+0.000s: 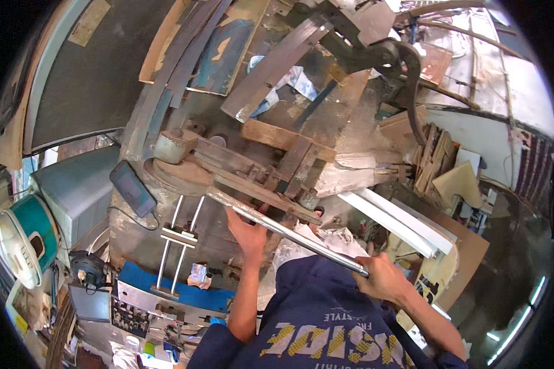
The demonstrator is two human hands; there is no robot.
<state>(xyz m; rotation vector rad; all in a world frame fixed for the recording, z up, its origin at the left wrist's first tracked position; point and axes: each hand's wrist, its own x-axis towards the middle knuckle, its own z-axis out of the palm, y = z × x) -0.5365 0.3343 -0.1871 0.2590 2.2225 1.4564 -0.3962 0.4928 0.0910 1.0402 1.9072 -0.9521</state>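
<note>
A long, shiny metal bar (295, 237) slants across the front of my body, its far end flatter and duller than the rest. My left hand (246, 234) is closed on the bar near that far end, with some fingers hidden beneath it. Around the near end, at the right, wraps my right hand (381, 278). The far end lies at the edge of a round brown disc (172, 175) on the worktop machine; I cannot tell whether they touch. Beside the bar runs the machine's rusty metal frame (252, 184).
A smartphone (133, 189) with a cable lies left of the disc. Two parallel metal rails (179, 236) with a crosspiece stand left of my left hand. Long white strips (391, 221) lie at right. A heavy curved iron arm (410, 80) rises beyond, near stacked wood scraps (434, 157).
</note>
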